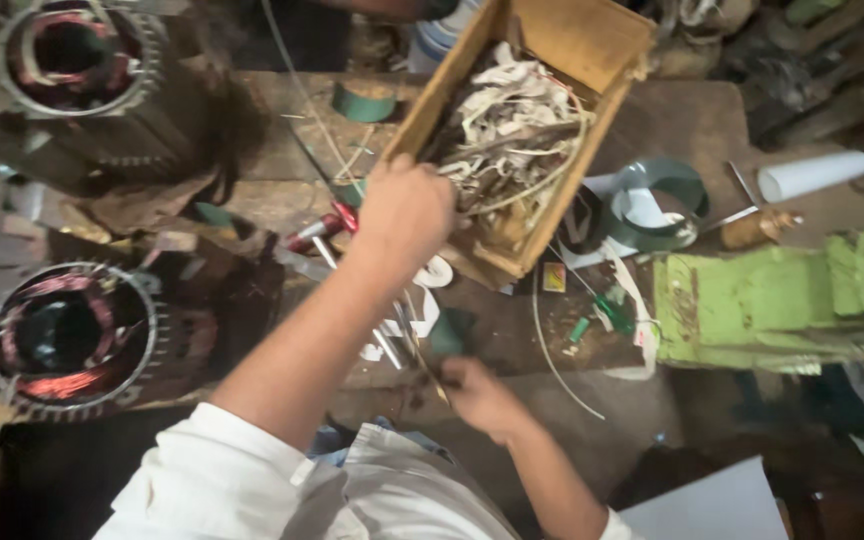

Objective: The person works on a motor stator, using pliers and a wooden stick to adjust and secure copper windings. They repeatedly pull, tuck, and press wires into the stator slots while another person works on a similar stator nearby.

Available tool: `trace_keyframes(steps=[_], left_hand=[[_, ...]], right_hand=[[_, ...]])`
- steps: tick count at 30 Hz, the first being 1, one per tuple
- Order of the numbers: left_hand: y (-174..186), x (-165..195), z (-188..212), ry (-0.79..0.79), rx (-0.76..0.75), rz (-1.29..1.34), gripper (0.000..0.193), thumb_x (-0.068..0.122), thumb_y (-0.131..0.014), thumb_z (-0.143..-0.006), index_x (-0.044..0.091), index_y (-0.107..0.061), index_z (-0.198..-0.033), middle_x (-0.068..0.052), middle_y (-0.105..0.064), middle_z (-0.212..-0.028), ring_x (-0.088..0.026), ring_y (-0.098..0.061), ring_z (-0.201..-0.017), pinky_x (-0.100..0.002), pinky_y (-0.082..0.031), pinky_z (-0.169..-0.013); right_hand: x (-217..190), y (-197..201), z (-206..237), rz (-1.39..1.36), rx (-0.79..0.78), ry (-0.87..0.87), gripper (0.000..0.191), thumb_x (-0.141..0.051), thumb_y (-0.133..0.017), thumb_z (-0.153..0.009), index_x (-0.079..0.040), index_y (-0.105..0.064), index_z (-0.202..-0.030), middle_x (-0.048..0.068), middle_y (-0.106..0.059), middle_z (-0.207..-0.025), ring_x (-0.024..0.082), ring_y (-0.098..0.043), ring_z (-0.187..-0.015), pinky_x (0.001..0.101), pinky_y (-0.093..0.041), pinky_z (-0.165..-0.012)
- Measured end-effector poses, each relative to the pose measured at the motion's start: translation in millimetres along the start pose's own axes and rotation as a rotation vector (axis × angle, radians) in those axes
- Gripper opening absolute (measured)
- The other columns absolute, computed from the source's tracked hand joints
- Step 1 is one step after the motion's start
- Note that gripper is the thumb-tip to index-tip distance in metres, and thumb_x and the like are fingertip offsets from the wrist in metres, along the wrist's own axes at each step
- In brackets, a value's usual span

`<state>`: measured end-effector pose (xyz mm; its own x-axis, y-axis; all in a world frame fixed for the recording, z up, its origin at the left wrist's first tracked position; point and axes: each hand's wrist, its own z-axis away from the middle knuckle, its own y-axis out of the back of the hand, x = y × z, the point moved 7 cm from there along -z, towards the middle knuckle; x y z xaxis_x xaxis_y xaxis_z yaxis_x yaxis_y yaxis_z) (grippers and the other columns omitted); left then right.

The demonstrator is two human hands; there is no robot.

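The left hand reaches into the wooden box of scraps at twelve o'clock; the right hand rests on the table.

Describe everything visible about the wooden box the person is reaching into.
The wooden box is an open-topped rectangular tray of bare, light brown boards, lying diagonally across the dark workbench. It is heaped with tangled whitish strips and thin sleeving, with its upper end bare. The left hand rests over its lower left wall, touching the rim.

Left arm extended forward over the table, left hand curled, knuckles up. Right forearm bent inward, right hand low at the table's near edge, fingers closed.
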<state>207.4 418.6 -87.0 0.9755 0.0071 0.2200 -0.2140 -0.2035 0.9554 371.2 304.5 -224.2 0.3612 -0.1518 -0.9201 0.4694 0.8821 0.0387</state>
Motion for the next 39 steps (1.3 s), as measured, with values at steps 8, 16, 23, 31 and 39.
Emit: trace_keyframes(steps=[8,16,23,31,39], left_hand=[[5.6,-7.6,-7.5,0.106,-0.127,0.378,0.020,0.025,-0.067,-0.097,0.009,-0.068,-0.107,-0.019,-0.073,-0.093,-0.041,-0.069,-0.093,-0.052,-0.052,-0.079],[49.1,-16.4,48.2,0.212,0.261,0.914,0.017,0.014,-0.075,-0.091,0.006,-0.071,-0.105,-0.006,-0.077,-0.093,-0.015,-0.073,-0.084,-0.031,-0.056,-0.075],[44.9,-24.7,61.2,0.320,0.343,0.885,0.019,0.014,-0.075,-0.093,0.005,-0.069,-0.110,-0.010,-0.072,-0.098,-0.019,-0.069,-0.087,-0.032,-0.056,-0.075],[32.3,6.1,55.4,-0.029,0.381,0.505,0.035,0.023,-0.083,-0.077,0.006,-0.071,-0.106,-0.013,-0.071,-0.101,-0.038,-0.065,-0.092,-0.045,-0.052,-0.083],[25.8,-16.9,43.5,0.076,0.427,0.660,0.013,0.008,-0.076,-0.085,0.007,-0.074,-0.097,-0.013,-0.071,-0.093,-0.034,-0.069,-0.091,-0.042,-0.053,-0.082]], right_hand=[[73.6,22.0,70.5,-0.129,0.325,-0.175,0.022,-0.022,-0.076,-0.087,-0.003,-0.073,-0.097,0.002,-0.069,-0.070,0.008,-0.058,-0.060,0.0250,-0.047,-0.055],[38.7,36.8,50.0,-0.389,0.149,0.196,0.060,-0.062,-0.062,-0.089,-0.003,-0.068,-0.098,0.004,-0.067,-0.076,0.009,-0.062,-0.064,0.0261,-0.048,-0.056],[-20.0,30.6,13.7,-0.547,0.040,0.174,0.075,-0.078,-0.039,-0.094,-0.008,-0.059,-0.110,0.000,-0.058,-0.089,0.011,-0.052,-0.079,0.0266,-0.039,-0.069],[-27.4,26.5,15.8,-0.513,0.075,0.176,0.072,-0.076,-0.040,-0.095,-0.008,-0.059,-0.108,0.000,-0.059,-0.087,0.010,-0.054,-0.076,0.0261,-0.040,-0.066],[-19.3,39.4,23.3,-0.562,0.176,0.126,0.065,-0.070,-0.044,-0.095,-0.009,-0.061,-0.108,0.000,-0.063,-0.085,0.010,-0.056,-0.072,0.0249,-0.041,-0.063]])
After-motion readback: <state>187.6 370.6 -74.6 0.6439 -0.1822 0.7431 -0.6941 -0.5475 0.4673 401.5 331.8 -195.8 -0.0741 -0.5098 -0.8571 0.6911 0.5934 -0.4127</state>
